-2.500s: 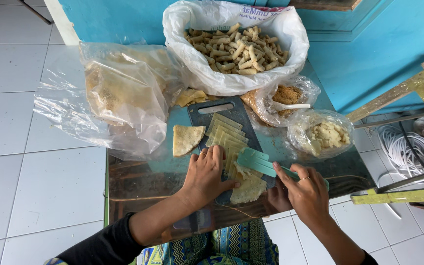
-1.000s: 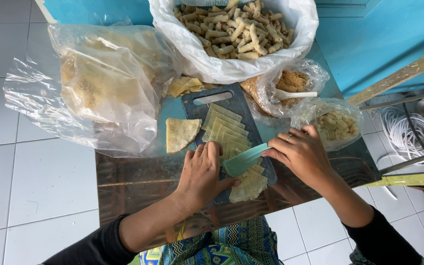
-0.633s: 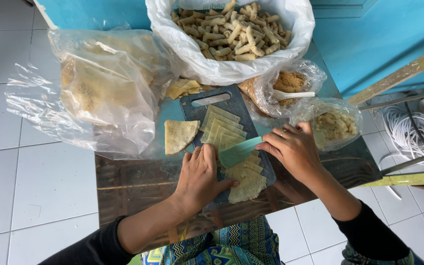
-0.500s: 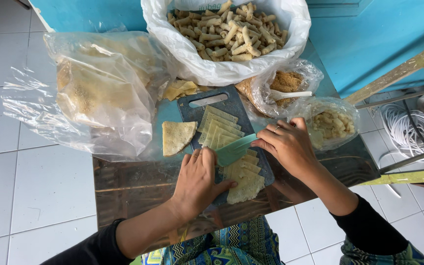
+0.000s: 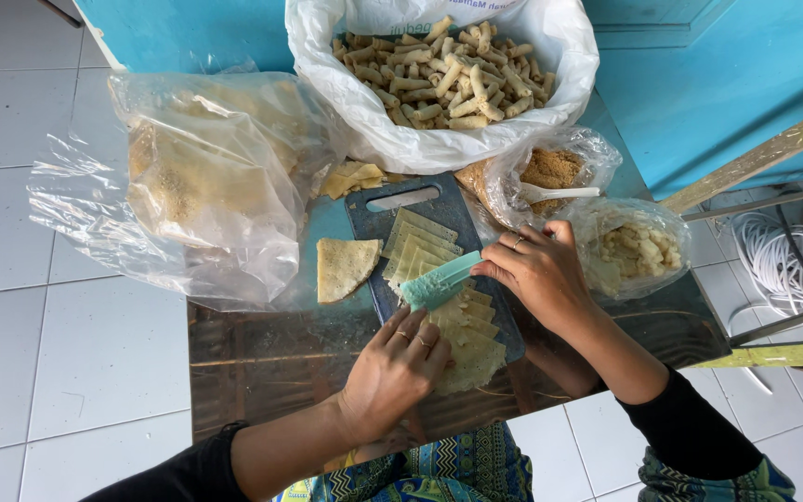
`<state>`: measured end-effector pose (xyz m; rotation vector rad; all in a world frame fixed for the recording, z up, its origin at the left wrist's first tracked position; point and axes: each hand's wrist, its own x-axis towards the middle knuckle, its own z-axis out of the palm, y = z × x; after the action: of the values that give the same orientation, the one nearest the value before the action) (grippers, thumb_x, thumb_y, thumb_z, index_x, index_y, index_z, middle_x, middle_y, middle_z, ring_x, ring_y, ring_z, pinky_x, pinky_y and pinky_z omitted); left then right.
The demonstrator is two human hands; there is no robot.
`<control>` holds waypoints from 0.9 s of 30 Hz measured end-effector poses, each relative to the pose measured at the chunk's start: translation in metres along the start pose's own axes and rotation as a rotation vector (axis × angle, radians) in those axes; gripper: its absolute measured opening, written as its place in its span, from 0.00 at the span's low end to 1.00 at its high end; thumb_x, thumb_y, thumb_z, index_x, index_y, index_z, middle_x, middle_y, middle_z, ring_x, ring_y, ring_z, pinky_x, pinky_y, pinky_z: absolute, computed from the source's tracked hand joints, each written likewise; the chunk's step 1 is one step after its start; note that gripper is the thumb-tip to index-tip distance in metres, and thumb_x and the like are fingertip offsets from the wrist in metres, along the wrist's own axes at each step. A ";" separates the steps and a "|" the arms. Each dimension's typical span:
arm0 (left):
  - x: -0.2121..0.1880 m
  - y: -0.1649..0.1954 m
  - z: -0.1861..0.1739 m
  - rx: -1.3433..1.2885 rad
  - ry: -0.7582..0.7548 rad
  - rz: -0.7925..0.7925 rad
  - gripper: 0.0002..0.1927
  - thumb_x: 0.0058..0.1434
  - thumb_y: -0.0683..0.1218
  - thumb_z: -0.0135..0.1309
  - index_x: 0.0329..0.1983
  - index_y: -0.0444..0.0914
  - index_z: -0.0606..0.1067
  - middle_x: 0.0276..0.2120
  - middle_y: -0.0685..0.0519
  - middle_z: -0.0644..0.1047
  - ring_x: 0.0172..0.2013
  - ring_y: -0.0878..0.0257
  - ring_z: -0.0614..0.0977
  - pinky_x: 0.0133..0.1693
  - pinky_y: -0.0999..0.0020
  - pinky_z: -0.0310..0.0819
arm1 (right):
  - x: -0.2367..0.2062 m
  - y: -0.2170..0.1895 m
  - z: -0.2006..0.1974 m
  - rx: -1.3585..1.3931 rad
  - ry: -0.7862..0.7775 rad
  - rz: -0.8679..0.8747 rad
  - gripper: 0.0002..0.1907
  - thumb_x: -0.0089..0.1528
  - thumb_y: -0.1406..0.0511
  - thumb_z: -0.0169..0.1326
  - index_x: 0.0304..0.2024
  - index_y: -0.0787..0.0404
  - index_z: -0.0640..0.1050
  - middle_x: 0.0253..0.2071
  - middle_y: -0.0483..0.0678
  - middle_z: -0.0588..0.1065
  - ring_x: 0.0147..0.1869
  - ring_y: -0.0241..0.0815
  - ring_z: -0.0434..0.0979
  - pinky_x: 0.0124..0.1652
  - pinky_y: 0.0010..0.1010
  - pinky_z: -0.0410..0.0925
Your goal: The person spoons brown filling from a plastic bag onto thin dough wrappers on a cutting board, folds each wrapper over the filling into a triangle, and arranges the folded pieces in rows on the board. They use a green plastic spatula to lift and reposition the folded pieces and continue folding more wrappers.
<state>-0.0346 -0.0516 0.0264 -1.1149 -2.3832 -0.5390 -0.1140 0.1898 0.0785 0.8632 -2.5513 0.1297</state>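
Right now your right hand (image 5: 541,274) is closed around the handle end of a teal scraper (image 5: 440,282), blade angled down onto the stack of thin yellow sheets (image 5: 453,321) lying on the dark cutting board (image 5: 378,209). Your left hand (image 5: 397,367) is spread flat, fingers apart, pressing the near end of the stack, toward the bench's front edge. Nothing is gripped in it; it's only pinning.

To cut well:
1. Keep the left fingertips behind the blade line, not under it. They're just beside the scraper now, so curl them back a bit.
2. Hold the blade square to the strip edges w/ even pressure across its width, so each strip matches the cut strips (image 5: 417,246) fanned at the board's far end.
3. Press straight down rather than sawing; thin sheets will likely tear or slide if dragged.
4. The stack overhangs the board's near edge slightly, so cut only where the board backs it.

A triangular sheet piece (image 5: 341,268) lies off the board's left edge, well apart from the blade.
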 end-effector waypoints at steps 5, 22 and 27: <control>-0.001 0.001 0.004 -0.047 -0.033 -0.012 0.11 0.62 0.48 0.57 0.39 0.34 0.75 0.40 0.45 0.77 0.53 0.49 0.82 0.63 0.52 0.70 | 0.003 0.002 0.004 -0.037 -0.009 -0.012 0.15 0.57 0.51 0.64 0.29 0.53 0.79 0.27 0.37 0.75 0.37 0.37 0.74 0.47 0.38 0.57; -0.001 -0.003 -0.003 -0.124 -0.165 0.021 0.26 0.39 0.45 0.63 0.43 0.33 0.72 0.39 0.44 0.75 0.48 0.48 0.82 0.61 0.54 0.70 | 0.024 0.006 0.020 -0.022 -0.016 0.007 0.14 0.58 0.52 0.63 0.30 0.54 0.79 0.29 0.39 0.77 0.37 0.38 0.75 0.48 0.39 0.58; -0.001 -0.003 -0.001 -0.134 -0.173 0.009 0.25 0.40 0.45 0.63 0.42 0.33 0.72 0.39 0.44 0.75 0.48 0.48 0.82 0.61 0.56 0.71 | 0.031 0.008 0.021 -0.052 -0.024 0.004 0.14 0.59 0.52 0.62 0.29 0.53 0.79 0.29 0.38 0.78 0.38 0.39 0.75 0.48 0.39 0.58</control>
<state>-0.0361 -0.0546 0.0264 -1.2771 -2.5184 -0.6302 -0.1486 0.1737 0.0734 0.8449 -2.5668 0.0549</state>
